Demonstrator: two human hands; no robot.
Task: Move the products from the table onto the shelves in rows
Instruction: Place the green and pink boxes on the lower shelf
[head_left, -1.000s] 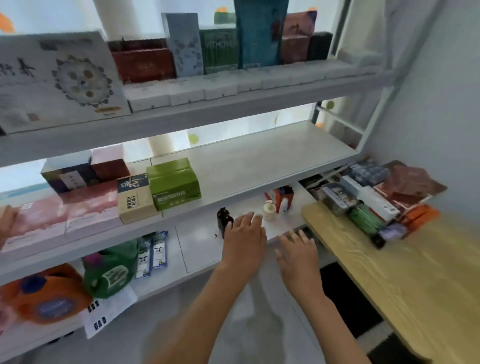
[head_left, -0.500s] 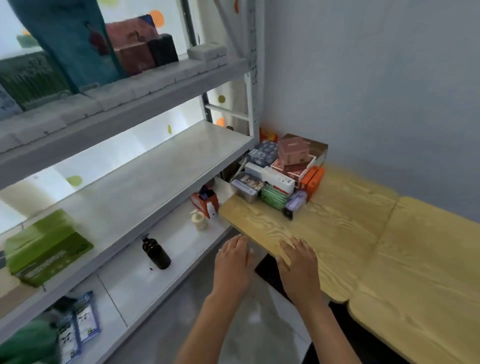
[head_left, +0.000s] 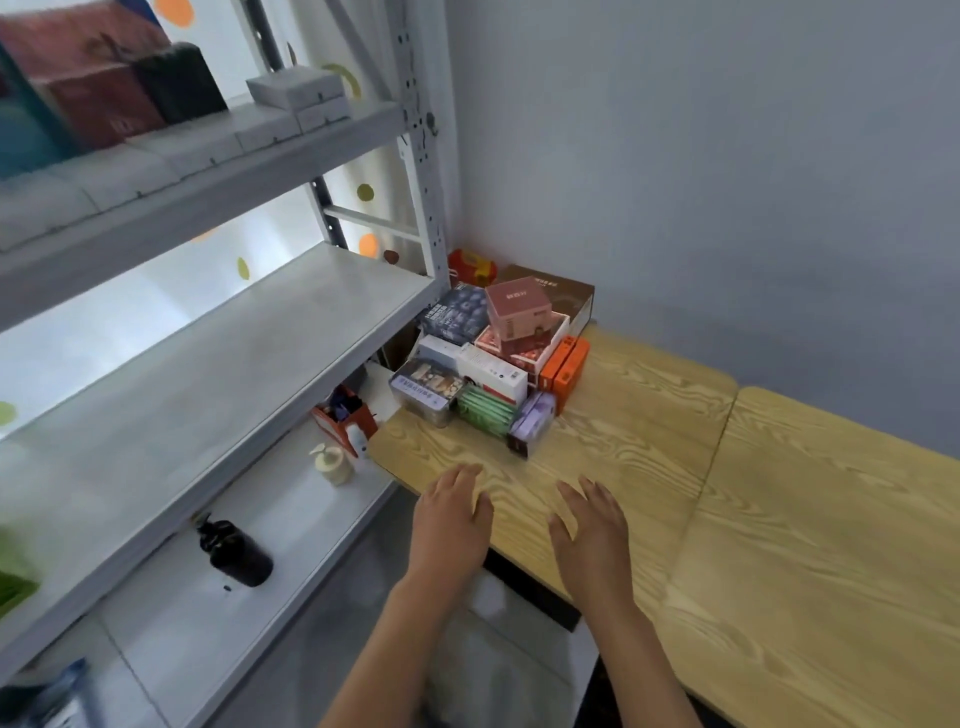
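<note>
Left hand (head_left: 451, 519): fingers relaxed, flat, holding nothing, over counter (head_left: 649, 467) edge.
Right hand (head_left: 589, 530): fingers spread, empty.
Products (head_left: 498, 358): piled at 12 o'clock, beside shelves (head_left: 208, 353).

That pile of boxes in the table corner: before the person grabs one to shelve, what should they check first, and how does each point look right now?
1. Both hands free: left hand and right hand hold nothing. Ok.
2. Pile of boxes within reach: just ahead of the fingers. Ok.
3. Top item liftable: pink box sits uncovered on top. Ok.
4. Room on middle shelf: bare at this end. Ok.
5. Pile stable once the box is lifted: cannot tell.
</note>
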